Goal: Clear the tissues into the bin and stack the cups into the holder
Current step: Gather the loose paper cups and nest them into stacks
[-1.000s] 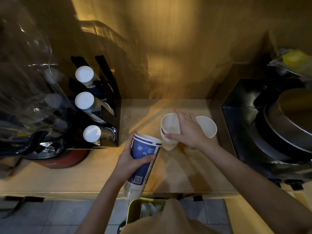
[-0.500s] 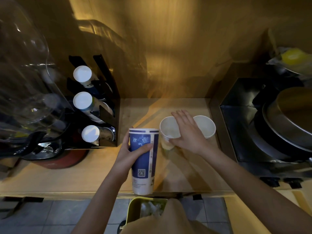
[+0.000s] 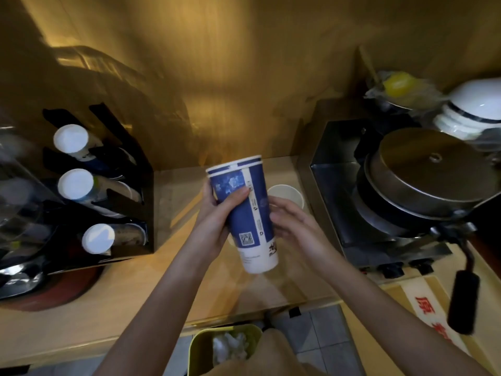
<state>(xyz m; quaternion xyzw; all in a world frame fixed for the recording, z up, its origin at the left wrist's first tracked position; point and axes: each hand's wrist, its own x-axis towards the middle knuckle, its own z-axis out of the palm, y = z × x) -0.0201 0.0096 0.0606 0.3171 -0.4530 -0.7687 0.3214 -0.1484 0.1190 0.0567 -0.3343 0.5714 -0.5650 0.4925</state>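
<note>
My left hand (image 3: 217,213) grips a tall blue and white paper cup stack (image 3: 246,213), lifted above the wooden counter (image 3: 135,280) and tilted. My right hand (image 3: 292,221) is just to its right with fingers spread, close to the stack's side; whether it touches is unclear. One white paper cup (image 3: 287,194) stands on the counter behind my right hand; another white cup is mostly hidden behind the blue stack. The black cup holder (image 3: 135,185) stands at the left with three rows of cups lying in it. A yellow-green bin (image 3: 200,346) with white tissues (image 3: 229,348) sits below the counter's edge.
A metal machine with a round lid (image 3: 423,169) and a black handle (image 3: 461,299) fills the right side. Stacked white bowls (image 3: 474,109) and a wrapped yellow item (image 3: 398,82) sit behind it. A clear dome and a red-based appliance (image 3: 54,291) stand at the far left.
My left hand raised the blue cup stack off the counter and carried it right, over the white cups. My right hand let go of the white cups and drew back beside the stack.
</note>
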